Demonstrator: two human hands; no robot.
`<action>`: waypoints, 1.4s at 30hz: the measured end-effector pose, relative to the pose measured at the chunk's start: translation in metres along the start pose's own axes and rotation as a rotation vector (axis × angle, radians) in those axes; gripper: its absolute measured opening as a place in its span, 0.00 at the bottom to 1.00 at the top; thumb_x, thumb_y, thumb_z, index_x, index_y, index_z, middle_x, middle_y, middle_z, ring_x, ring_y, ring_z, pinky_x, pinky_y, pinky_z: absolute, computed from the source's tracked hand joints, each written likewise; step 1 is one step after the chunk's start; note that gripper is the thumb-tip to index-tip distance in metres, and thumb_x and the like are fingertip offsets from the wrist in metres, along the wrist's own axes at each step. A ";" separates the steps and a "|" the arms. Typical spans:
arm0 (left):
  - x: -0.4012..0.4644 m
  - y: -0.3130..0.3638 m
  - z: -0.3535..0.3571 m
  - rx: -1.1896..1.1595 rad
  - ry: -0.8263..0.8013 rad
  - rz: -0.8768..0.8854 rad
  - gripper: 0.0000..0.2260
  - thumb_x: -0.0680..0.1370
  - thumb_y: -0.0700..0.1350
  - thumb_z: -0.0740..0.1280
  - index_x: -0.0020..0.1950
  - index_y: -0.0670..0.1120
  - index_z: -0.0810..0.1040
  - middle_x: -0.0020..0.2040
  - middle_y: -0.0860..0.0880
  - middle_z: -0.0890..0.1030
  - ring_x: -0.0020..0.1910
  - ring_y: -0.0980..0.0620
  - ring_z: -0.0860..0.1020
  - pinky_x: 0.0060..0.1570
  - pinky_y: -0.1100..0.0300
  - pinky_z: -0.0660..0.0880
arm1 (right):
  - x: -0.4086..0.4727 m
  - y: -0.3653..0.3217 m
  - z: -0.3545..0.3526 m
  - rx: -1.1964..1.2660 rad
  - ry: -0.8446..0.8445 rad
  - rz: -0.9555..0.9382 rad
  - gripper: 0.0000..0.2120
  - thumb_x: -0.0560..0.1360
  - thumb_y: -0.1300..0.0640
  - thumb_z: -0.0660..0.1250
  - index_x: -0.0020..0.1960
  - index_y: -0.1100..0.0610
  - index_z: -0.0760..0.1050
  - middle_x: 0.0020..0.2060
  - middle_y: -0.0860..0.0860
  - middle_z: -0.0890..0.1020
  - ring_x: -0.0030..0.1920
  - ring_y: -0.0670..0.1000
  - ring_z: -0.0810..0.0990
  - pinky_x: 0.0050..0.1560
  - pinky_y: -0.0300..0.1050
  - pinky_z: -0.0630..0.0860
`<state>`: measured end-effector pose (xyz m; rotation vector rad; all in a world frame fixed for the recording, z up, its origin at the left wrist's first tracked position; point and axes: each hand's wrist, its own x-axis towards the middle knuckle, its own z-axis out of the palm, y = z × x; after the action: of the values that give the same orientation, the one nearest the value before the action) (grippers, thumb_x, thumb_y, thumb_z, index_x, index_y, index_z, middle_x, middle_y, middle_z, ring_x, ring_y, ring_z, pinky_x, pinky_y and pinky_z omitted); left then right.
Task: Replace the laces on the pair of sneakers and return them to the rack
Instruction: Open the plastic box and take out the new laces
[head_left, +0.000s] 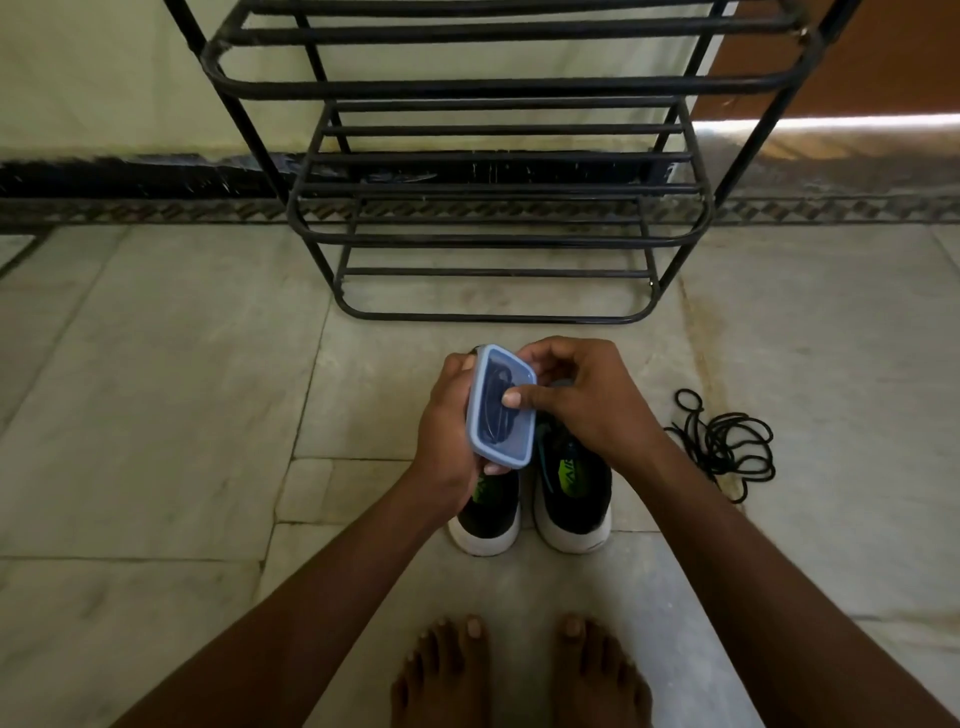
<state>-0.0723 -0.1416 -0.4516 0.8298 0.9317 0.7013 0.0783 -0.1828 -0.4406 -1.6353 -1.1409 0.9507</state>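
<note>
A: What is seen beyond the fingers, farthest out?

B: A black metal rack (498, 171) is stood against the wall, well beyond the fingers, its rails bare as far as can be seen. It is judged that the tiers are left free so the pair can be put back there later.

A: And nearer in?

B: The pair of sneakers (530, 499) is set on the floor directly under the fingers, heels toward the person's bare feet (519, 670), side by side. No laces are seen in the parts of the uppers not covered by the hands. The pair is probably kept close so that threading can be done without reaching.

A: What is held?

B: A small box with a blue lid (501, 405) is held above the sneakers. It is gripped from the outer side and underneath by the left hand (447, 415), whose fingers are curled round its edge. The right hand (576, 395) is laid over the other edge, thumb pressed on the lid, the other fingers curled at the top corner. Dark cord is made out through the lid, judged to be the new laces; the grip looks suited to prying the lid off.

A: Anything off to the side?

B: A loose tangle of black laces (722, 441) is left on the floor, well to the right of the right fingers, apparently the discarded set.
</note>
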 end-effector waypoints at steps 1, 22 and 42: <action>0.002 0.000 -0.001 0.021 0.014 0.024 0.22 0.83 0.56 0.60 0.57 0.36 0.75 0.41 0.37 0.76 0.25 0.50 0.74 0.20 0.64 0.67 | 0.003 0.000 0.000 -0.008 0.004 0.008 0.16 0.66 0.60 0.82 0.51 0.56 0.84 0.43 0.50 0.86 0.43 0.46 0.85 0.46 0.40 0.82; 0.010 0.006 -0.025 0.191 -0.009 0.110 0.13 0.82 0.53 0.61 0.53 0.44 0.77 0.43 0.47 0.83 0.40 0.51 0.83 0.39 0.58 0.80 | 0.032 -0.020 0.005 -0.182 -0.213 -0.298 0.17 0.68 0.61 0.80 0.57 0.55 0.85 0.51 0.49 0.82 0.52 0.48 0.82 0.51 0.45 0.82; 0.037 -0.011 -0.131 -0.094 0.406 0.022 0.24 0.86 0.54 0.53 0.66 0.35 0.74 0.50 0.38 0.78 0.36 0.45 0.78 0.24 0.59 0.73 | 0.067 -0.037 0.078 -0.253 -0.303 -0.467 0.13 0.64 0.61 0.82 0.46 0.58 0.83 0.43 0.53 0.79 0.43 0.52 0.79 0.44 0.51 0.79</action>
<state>-0.1712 -0.0781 -0.5215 0.6248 1.2427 0.9464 0.0146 -0.0939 -0.4350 -1.3453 -1.8172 0.7825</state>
